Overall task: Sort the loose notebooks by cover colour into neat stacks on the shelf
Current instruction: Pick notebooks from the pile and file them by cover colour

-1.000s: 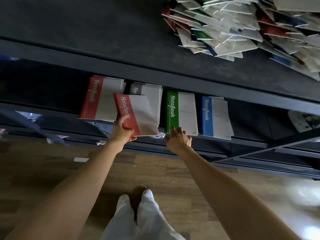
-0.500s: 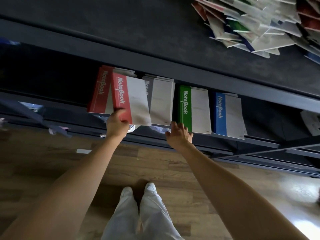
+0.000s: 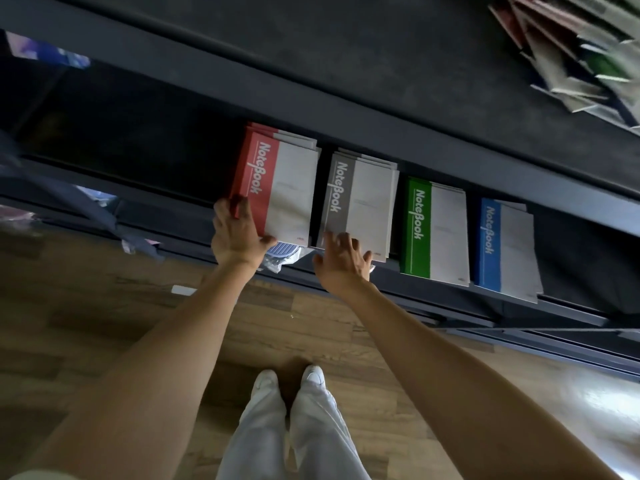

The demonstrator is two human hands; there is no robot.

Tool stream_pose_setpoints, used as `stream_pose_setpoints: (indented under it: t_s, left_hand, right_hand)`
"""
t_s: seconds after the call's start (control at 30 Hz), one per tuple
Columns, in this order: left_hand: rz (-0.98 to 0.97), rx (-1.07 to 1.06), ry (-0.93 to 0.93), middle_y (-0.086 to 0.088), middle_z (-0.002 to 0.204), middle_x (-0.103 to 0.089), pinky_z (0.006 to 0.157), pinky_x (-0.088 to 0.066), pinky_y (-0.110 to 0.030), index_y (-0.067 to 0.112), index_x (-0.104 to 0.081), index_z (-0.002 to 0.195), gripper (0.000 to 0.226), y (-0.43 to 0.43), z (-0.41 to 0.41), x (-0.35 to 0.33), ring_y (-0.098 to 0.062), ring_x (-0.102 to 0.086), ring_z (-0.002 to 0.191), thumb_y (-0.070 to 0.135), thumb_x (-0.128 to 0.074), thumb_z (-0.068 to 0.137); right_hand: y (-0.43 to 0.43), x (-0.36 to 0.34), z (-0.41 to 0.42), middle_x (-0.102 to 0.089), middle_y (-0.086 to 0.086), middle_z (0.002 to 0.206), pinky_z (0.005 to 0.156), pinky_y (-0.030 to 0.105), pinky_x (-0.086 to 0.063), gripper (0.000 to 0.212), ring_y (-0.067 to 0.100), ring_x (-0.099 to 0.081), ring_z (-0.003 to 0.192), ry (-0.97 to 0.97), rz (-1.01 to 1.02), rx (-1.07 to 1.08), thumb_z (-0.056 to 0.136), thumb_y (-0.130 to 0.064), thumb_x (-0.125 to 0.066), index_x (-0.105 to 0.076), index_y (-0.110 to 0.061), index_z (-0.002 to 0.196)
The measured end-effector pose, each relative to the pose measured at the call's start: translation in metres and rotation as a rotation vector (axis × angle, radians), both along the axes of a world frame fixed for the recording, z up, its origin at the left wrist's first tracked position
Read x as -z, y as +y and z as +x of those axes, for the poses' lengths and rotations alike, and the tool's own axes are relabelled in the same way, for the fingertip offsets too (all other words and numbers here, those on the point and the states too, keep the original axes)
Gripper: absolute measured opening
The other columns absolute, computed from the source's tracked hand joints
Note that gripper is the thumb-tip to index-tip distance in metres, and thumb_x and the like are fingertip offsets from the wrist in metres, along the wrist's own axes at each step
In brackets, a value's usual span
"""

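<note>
At centre left of the frame, settling a red-and-white paper notebook onto its stack on the dark metal shelf, near left corner gripped by the left hand, right hand splayed loosely against the near edge of the grey-and-white notebook stack just beside. Next, likely: squaring edges, letting go, reaching for the jumbled heap of loose notebooks at upper right, blurred and cut off, colours hard to tell

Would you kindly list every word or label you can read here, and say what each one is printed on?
"NoteBook": white letters on the red-banded paper notebook.
"NoteBook": on the grey-banded paper notebook.
"NoteBook": on the green-banded paper notebook.
"NoteBook": on the blue-banded paper notebook.
Small print at the covers' lower corners and mid-cover: too small to read.
</note>
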State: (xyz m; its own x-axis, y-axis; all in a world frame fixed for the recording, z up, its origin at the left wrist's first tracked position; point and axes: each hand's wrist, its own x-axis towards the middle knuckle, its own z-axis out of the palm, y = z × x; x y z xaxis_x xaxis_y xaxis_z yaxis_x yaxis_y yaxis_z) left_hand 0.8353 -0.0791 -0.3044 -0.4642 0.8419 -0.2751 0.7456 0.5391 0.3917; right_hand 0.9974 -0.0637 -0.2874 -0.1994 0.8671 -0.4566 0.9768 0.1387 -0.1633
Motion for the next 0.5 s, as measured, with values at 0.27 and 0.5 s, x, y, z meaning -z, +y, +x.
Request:
stream_pose_setpoints:
  t_s: [0.27,0.5]
  left_hand:
    - [-0.072,0.096,0.186,-0.02,0.145,-0.017,0.097,-0.037,-0.045,0.018,-0.025,0.141,0.072,-0.001,-0.007,0.018,-0.039,-0.034,0.122,0.056,-0.053,0.087]
    - [-0.135,0.139,0.229,-0.017,0.149,-0.007,0.105,-0.029,-0.05,0.021,-0.018,0.143,0.076,-0.011,-0.014,0.015,-0.041,-0.018,0.134,0.063,-0.046,0.086]
  right_hand:
    - [-0.001,0.009,-0.021,-0.021,0.003,0.15,0.111,0.056,-0.016,0.052,0.026,-0.023,0.136,-0.018,0.03,-0.038,0.097,-0.032,-0.042,-0.024,-0.024,0.145]
    - [-0.008,0.007,-0.02,-0.015,0.007,0.15,0.11,0.056,-0.02,0.063,0.028,-0.02,0.136,-0.102,0.048,-0.068,0.094,-0.043,-0.044,-0.015,-0.026,0.148]
